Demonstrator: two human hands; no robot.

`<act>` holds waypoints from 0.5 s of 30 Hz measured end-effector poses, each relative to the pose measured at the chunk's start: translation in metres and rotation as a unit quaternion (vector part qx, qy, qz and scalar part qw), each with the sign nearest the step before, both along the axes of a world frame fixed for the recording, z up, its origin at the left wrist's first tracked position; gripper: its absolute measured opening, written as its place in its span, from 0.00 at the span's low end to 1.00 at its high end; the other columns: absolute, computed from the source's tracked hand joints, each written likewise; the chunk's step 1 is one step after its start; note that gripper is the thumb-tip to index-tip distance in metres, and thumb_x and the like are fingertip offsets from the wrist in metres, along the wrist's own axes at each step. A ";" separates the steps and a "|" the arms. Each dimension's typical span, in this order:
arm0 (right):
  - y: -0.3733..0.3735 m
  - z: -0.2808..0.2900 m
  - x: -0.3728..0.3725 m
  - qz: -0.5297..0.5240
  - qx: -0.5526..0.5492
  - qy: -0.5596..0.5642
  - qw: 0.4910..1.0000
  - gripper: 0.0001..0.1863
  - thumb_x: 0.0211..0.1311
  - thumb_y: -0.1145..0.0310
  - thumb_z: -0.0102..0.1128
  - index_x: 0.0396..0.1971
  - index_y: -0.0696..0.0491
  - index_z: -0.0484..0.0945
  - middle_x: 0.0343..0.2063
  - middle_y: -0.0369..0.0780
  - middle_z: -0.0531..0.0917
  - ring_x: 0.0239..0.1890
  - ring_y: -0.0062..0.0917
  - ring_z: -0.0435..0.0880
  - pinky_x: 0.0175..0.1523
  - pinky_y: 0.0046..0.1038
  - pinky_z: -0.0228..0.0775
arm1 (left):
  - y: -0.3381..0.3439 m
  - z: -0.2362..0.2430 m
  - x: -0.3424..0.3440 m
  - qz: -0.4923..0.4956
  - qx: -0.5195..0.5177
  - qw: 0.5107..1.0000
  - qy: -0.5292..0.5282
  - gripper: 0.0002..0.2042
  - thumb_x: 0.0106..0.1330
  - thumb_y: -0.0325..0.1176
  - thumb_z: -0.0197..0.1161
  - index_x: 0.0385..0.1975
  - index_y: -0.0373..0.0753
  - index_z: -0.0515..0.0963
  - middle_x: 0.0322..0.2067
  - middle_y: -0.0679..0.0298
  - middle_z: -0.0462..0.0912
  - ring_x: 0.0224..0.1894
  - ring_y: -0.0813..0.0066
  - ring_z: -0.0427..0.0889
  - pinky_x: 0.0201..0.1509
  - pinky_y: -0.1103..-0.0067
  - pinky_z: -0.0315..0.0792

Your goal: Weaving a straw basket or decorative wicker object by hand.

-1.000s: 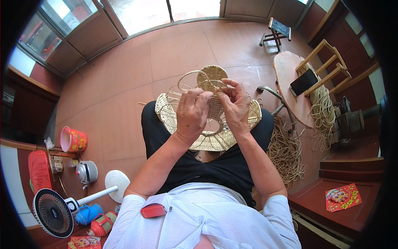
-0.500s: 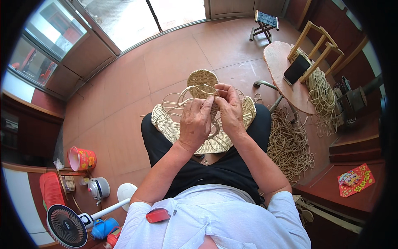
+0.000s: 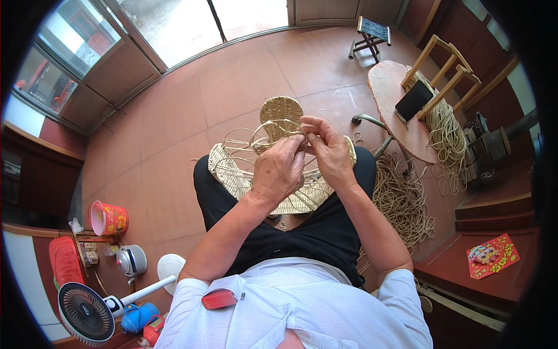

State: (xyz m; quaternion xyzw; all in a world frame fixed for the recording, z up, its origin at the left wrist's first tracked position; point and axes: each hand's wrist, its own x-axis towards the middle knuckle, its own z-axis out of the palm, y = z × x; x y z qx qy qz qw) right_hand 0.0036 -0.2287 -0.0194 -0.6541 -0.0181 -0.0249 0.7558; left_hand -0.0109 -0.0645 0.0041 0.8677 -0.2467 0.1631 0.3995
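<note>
A woven straw piece (image 3: pixel 231 177) with a curved, plaited band and several loose cord loops lies across my lap between my knees. Beyond it stands a rounded woven straw panel (image 3: pixel 281 110). My left hand (image 3: pixel 278 170) is closed, its thumb and fingers pinching straw cord (image 3: pixel 258 129) at the piece's upper middle. Close against it, my right hand (image 3: pixel 331 156) pinches the same cord with thumb and forefinger, the other fingers curled above. The exact spot where the cord passes between the fingertips is mostly hidden.
A heap of straw cord (image 3: pixel 401 203) lies on the floor at my right. Beside it is an oval table (image 3: pixel 383 87) with a black phone (image 3: pixel 414 100) and a wooden frame. A folding stool (image 3: pixel 372 38) stands far right; a fan (image 3: pixel 86 313) and kettle (image 3: pixel 132 260) are left.
My left hand has turned and shifted slightly to the right, closer to my right hand. Both hands stay on the cord. The whole view has moved a little.
</note>
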 end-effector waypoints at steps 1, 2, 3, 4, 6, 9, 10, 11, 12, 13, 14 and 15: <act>-0.003 0.000 0.003 0.010 -0.007 0.002 1.000 0.19 0.86 0.81 0.49 0.69 0.56 0.78 0.52 0.40 0.84 0.54 0.21 0.87 0.60 0.28 0.88 | 0.001 -0.003 -0.001 0.002 -0.002 1.000 0.001 0.16 0.74 0.28 0.68 0.59 0.35 0.84 0.49 0.47 0.92 0.48 0.49 0.93 0.50 0.61 0.86; -0.005 -0.001 0.004 0.019 -0.014 0.005 1.000 0.19 0.86 0.80 0.50 0.69 0.56 0.78 0.51 0.39 0.84 0.53 0.20 0.87 0.59 0.28 0.90 | 0.001 -0.003 -0.003 0.010 -0.025 0.999 0.019 0.15 0.74 0.27 0.69 0.58 0.35 0.85 0.48 0.48 0.92 0.47 0.52 0.94 0.49 0.63 0.86; -0.007 0.000 0.005 0.020 -0.015 0.007 1.000 0.19 0.86 0.80 0.50 0.69 0.56 0.78 0.51 0.39 0.84 0.53 0.20 0.87 0.59 0.28 0.90 | 0.001 -0.003 -0.004 0.017 -0.049 0.998 0.037 0.14 0.74 0.26 0.69 0.57 0.35 0.85 0.47 0.50 0.92 0.46 0.55 0.94 0.48 0.65 0.86; -0.008 0.001 0.005 0.025 -0.011 0.010 1.000 0.18 0.86 0.80 0.50 0.68 0.56 0.78 0.51 0.39 0.84 0.53 0.20 0.87 0.58 0.27 0.90 | 0.001 -0.005 -0.004 0.018 -0.051 0.998 0.039 0.14 0.74 0.26 0.69 0.57 0.35 0.85 0.47 0.50 0.92 0.46 0.55 0.94 0.48 0.65 0.86; -0.008 0.002 0.006 0.033 -0.007 0.013 0.999 0.18 0.86 0.81 0.51 0.67 0.56 0.78 0.50 0.39 0.84 0.52 0.19 0.87 0.57 0.27 0.90 | 0.002 -0.006 -0.003 0.027 -0.076 0.997 0.013 0.13 0.74 0.24 0.68 0.57 0.35 0.85 0.45 0.53 0.91 0.43 0.58 0.93 0.46 0.67 0.86; -0.006 0.001 0.007 0.001 -0.034 0.026 0.999 0.17 0.83 0.82 0.50 0.65 0.58 0.77 0.50 0.40 0.82 0.53 0.20 0.86 0.58 0.28 0.89 | 0.002 -0.007 -0.002 0.036 -0.053 0.998 0.008 0.13 0.74 0.25 0.69 0.56 0.36 0.85 0.43 0.54 0.90 0.41 0.58 0.92 0.45 0.66 0.85; -0.006 0.002 0.007 -0.012 0.040 0.069 0.997 0.17 0.80 0.83 0.50 0.63 0.58 0.75 0.50 0.39 0.81 0.54 0.21 0.85 0.60 0.29 0.88 | 0.002 -0.009 -0.002 0.043 -0.042 0.998 0.004 0.12 0.74 0.26 0.69 0.56 0.36 0.85 0.43 0.54 0.90 0.40 0.57 0.92 0.44 0.66 0.85; -0.006 0.002 0.007 -0.025 0.113 0.111 0.987 0.17 0.77 0.84 0.50 0.62 0.58 0.74 0.50 0.39 0.80 0.55 0.22 0.84 0.61 0.31 0.87 | 0.001 -0.011 -0.001 0.044 -0.044 0.998 0.005 0.12 0.74 0.26 0.69 0.56 0.36 0.85 0.43 0.54 0.90 0.40 0.57 0.92 0.44 0.66 0.85; -0.008 0.003 0.007 -0.024 0.111 0.112 0.987 0.17 0.77 0.84 0.50 0.62 0.58 0.74 0.50 0.39 0.80 0.55 0.22 0.84 0.61 0.31 0.87 | 0.000 -0.013 0.000 0.047 -0.045 0.998 -0.002 0.12 0.74 0.26 0.70 0.55 0.37 0.86 0.43 0.55 0.90 0.41 0.57 0.92 0.44 0.66 0.85; -0.011 0.005 0.006 -0.020 0.159 0.129 0.979 0.18 0.75 0.84 0.51 0.61 0.58 0.73 0.51 0.39 0.79 0.56 0.24 0.84 0.63 0.32 0.85 | 0.000 -0.014 0.001 0.050 -0.046 0.998 -0.010 0.12 0.74 0.27 0.70 0.54 0.37 0.86 0.42 0.55 0.90 0.41 0.57 0.92 0.44 0.66 0.85; -0.016 0.007 0.005 -0.018 0.205 0.145 0.968 0.19 0.72 0.84 0.51 0.60 0.57 0.72 0.51 0.39 0.78 0.57 0.26 0.84 0.65 0.34 0.83 | 0.000 -0.013 0.001 0.050 -0.048 0.998 -0.009 0.12 0.74 0.27 0.70 0.54 0.37 0.86 0.42 0.55 0.90 0.41 0.57 0.92 0.44 0.66 0.85; -0.018 0.009 0.004 -0.017 0.203 0.145 0.968 0.19 0.72 0.84 0.51 0.60 0.57 0.72 0.51 0.39 0.78 0.57 0.26 0.84 0.65 0.34 0.83 | -0.001 -0.013 0.001 0.053 -0.051 0.997 -0.008 0.12 0.73 0.27 0.71 0.54 0.37 0.86 0.42 0.56 0.89 0.41 0.57 0.92 0.44 0.66 0.85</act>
